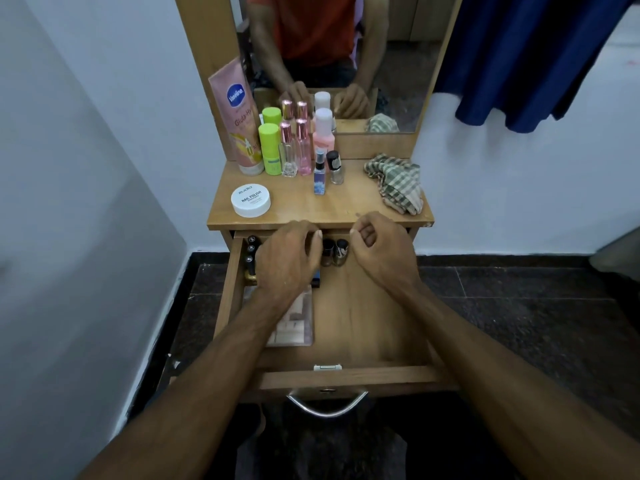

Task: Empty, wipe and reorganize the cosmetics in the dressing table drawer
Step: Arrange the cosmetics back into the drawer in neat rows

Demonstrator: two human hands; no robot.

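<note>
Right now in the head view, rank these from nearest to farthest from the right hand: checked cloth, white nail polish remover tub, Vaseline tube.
From the right hand:
1. Checked cloth, tabletop right.
2. White nail polish remover tub, tabletop front left.
3. Vaseline tube, back left, leaning against the mirror frame.

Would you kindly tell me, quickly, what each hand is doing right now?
Left hand: curled over bottles in the open drawer; whether it has a grip on one cannot be told.
Right hand: loosely closed, seemingly empty.
</note>
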